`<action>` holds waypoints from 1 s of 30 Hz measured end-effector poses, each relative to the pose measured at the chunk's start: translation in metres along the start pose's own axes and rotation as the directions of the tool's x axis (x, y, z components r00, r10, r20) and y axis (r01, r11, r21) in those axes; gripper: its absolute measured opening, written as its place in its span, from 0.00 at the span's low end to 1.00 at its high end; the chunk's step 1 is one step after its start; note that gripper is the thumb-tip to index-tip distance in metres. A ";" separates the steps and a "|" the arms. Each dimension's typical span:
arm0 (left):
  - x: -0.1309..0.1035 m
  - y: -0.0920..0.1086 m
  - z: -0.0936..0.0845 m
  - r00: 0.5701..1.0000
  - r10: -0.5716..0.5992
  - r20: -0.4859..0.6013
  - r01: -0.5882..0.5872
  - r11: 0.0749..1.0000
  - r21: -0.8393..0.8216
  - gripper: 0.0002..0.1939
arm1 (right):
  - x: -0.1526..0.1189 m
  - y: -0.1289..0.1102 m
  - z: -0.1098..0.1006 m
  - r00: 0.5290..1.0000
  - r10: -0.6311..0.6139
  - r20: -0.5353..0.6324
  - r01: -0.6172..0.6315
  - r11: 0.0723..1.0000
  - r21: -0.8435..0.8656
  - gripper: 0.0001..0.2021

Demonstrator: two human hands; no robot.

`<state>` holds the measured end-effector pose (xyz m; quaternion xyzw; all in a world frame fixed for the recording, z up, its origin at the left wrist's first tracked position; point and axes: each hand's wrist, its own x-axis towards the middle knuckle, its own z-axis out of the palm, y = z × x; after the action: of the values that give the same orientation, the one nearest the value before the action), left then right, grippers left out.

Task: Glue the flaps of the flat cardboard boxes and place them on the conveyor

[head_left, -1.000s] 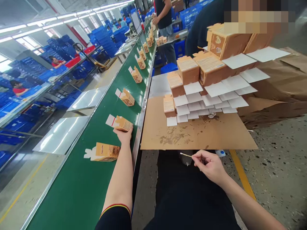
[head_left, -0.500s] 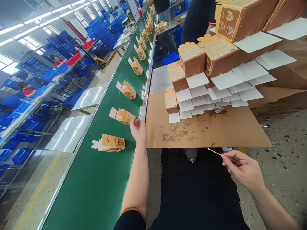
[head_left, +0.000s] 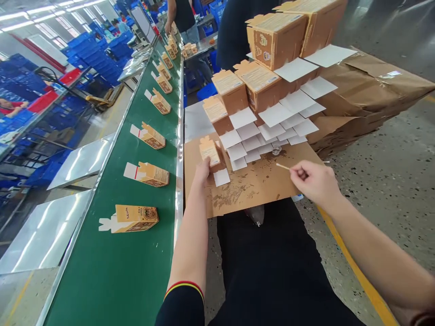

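Observation:
My left hand [head_left: 203,172] is closed on the near side of a small brown cardboard box [head_left: 210,153], at the left front of a stepped stack. The box stands slightly apart from its neighbours, its white bottom flap [head_left: 222,177] sticking out toward me. In my right hand [head_left: 314,183], finger and thumb pinch a cotton swab [head_left: 283,166], its tip pointing left over the cardboard sheet [head_left: 268,185]. Beyond the swab a small clear glass dish [head_left: 276,150] sits beside the white flaps [head_left: 251,142] of the stacked boxes [head_left: 234,93].
To the left runs a green conveyor belt [head_left: 136,267] with a metal edge, carrying several open boxes [head_left: 137,218] in a row. A paper-covered pile [head_left: 370,90] stands at the right. Another person [head_left: 183,22] is at the far end of the belt.
My left hand has moved from a box on the belt to the front box of the stack and gripped it. My right hand has brought the swab up over the cardboard sheet.

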<state>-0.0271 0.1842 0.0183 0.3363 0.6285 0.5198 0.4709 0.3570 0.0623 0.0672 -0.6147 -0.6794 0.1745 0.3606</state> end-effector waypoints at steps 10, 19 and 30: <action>-0.113 -0.032 -0.034 0.992 0.124 0.013 -0.115 0.953 -0.279 0.35 | 0.108 0.025 0.013 0.956 0.047 0.289 0.073 0.917 -0.392 0.09; -0.120 -0.042 -0.017 0.982 0.167 0.090 -0.157 0.981 -0.113 0.43 | 0.046 0.006 0.014 0.985 -0.095 0.146 0.108 0.991 -0.084 0.10; -0.130 -0.035 -0.018 0.982 0.157 0.104 -0.157 0.988 -0.002 0.43 | -0.031 -0.054 0.137 0.915 -0.237 0.326 0.211 0.971 0.114 0.13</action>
<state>0.0016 0.0511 0.0161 0.4127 0.5764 0.5352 0.4593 0.2218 0.0510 0.0022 -0.4798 -0.7897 0.2606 0.2799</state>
